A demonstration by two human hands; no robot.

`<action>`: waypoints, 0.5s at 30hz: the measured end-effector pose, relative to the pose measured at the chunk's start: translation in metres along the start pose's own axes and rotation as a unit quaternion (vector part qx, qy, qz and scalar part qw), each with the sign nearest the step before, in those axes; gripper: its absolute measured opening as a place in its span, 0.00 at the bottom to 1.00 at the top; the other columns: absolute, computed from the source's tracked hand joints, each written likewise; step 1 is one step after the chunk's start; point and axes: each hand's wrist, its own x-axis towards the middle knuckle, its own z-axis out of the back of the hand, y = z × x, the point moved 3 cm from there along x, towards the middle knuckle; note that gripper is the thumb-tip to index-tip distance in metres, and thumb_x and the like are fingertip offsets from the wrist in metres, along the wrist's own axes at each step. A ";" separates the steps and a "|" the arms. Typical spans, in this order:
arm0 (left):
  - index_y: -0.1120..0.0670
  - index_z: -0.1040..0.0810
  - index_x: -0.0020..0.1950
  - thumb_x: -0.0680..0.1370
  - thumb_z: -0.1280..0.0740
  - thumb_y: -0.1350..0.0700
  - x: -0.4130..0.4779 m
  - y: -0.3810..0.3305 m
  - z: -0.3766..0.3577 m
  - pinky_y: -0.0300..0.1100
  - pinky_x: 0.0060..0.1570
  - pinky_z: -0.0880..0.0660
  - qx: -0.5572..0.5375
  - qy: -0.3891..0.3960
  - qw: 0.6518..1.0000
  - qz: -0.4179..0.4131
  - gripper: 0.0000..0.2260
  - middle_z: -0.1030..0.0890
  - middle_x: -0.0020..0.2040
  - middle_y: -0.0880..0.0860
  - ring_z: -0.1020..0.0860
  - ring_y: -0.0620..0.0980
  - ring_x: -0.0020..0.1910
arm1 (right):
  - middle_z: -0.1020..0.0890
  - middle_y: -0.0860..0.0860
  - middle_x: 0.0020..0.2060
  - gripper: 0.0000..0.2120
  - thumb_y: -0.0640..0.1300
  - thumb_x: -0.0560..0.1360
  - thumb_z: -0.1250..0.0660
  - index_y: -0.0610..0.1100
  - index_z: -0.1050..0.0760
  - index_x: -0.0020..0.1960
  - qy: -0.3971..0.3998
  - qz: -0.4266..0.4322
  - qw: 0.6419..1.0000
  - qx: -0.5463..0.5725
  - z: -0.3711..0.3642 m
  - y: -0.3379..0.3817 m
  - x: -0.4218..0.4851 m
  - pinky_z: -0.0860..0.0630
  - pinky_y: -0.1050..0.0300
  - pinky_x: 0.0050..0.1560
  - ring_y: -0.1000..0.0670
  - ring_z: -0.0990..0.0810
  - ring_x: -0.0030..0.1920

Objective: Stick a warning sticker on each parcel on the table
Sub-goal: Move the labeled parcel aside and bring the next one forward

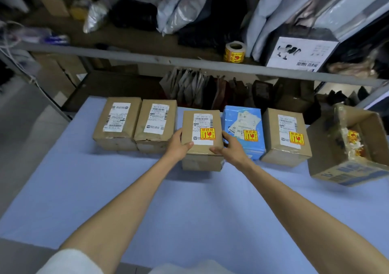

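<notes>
- The middle brown parcel [201, 149] stands on the desk [147, 200], slightly nearer the person than the other four parcels in the row.
- The left grip [179, 145] grasps its 9 o'clock side, thumb lying on the top near the front edge and fingers curled round the side wall.
- The right grip [230, 147] grasps its 3 o'clock side the same way, thumb on top, fingers down in the gap beside the blue parcel [255, 147].
- The parcel is plain cardboard and upright. A white shipping label [203, 121] lies on its top, and a yellow-and-red warning sticker [207, 133] is stuck flat over the label's lower right corner, between the two thumbs and just beyond them.
- The blue parcel, at 3 o'clock, carries a like sticker [251, 135] on top.
- Further at 3 o'clock, the right brown parcel [284, 151] also bears one [296, 137] on its label.
- At 9 o'clock two brown parcels [155, 124] [116, 124] stand touching each other, each showing a white label on top.
- At the desk's 3 o'clock edge an open carton [347, 168] holds crumpled sticker scraps [355, 145].
- At 12 o'clock, on the shelf [147, 55] behind, stands a sticker roll [234, 51].
</notes>
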 end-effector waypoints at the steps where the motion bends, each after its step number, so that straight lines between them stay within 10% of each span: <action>1: 0.57 0.31 0.71 0.74 0.30 0.64 0.009 -0.005 0.001 0.48 0.66 0.29 0.010 -0.001 1.000 -0.002 0.25 0.23 0.64 0.54 0.25 0.52 0.63 | 0.23 0.52 0.58 0.31 0.37 0.71 0.27 0.43 0.33 0.71 -0.007 0.000 1.000 -0.005 0.003 0.003 0.008 0.26 0.48 0.64 0.48 0.23 0.60; 15: 0.53 0.34 0.73 0.74 0.30 0.64 0.084 -0.005 -0.014 0.44 0.61 0.28 0.068 -0.043 0.997 0.014 0.28 0.24 0.66 0.53 0.25 0.53 0.64 | 0.23 0.48 0.55 0.21 0.34 0.70 0.28 0.40 0.32 0.59 -0.060 -0.023 0.991 -0.119 -0.006 0.002 0.094 0.29 0.59 0.51 0.52 0.26 0.52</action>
